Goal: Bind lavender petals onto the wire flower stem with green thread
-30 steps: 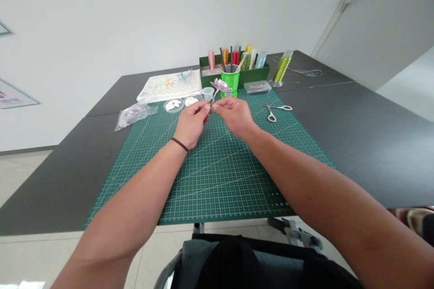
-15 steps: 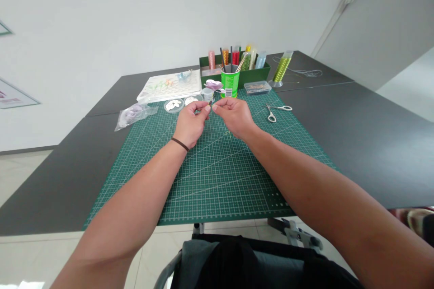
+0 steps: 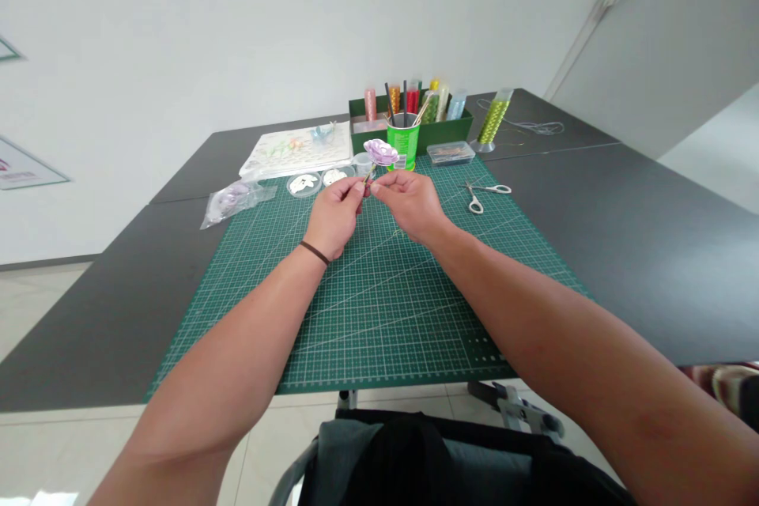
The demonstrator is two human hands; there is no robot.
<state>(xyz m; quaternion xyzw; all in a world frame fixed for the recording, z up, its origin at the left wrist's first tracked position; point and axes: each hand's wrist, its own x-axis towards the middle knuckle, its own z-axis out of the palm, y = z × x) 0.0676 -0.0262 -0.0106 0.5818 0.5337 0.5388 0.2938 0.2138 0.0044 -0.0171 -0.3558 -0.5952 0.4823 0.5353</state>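
Note:
Above the far part of the green cutting mat (image 3: 379,316), my left hand (image 3: 335,213) is closed, pinching the thin stem of a pale purple artificial flower (image 3: 380,152). The bloom stands above the fingertips, tilted a little to the right. My right hand (image 3: 410,204) is closed too, thumb and forefinger pressed together right beside the stem; whatever is between them is too small to make out. A bit of fine yellow-green thread shows on the mat under the right hand. Silver scissors (image 3: 476,205) lie open to the right of that hand.
Behind the hands stand a green cup (image 3: 402,144) of sticks, a dark green box (image 3: 454,130) of thread spools, a clear case (image 3: 451,152) and a yellow-green spool (image 3: 495,120). Leftward are dishes of white petals (image 3: 303,184), white sheets (image 3: 266,154) and a plastic bag (image 3: 234,202).
The flower has turned between my fingers and shifted slightly right, so its bloom faces me more. Both hands stay in nearly the same place.

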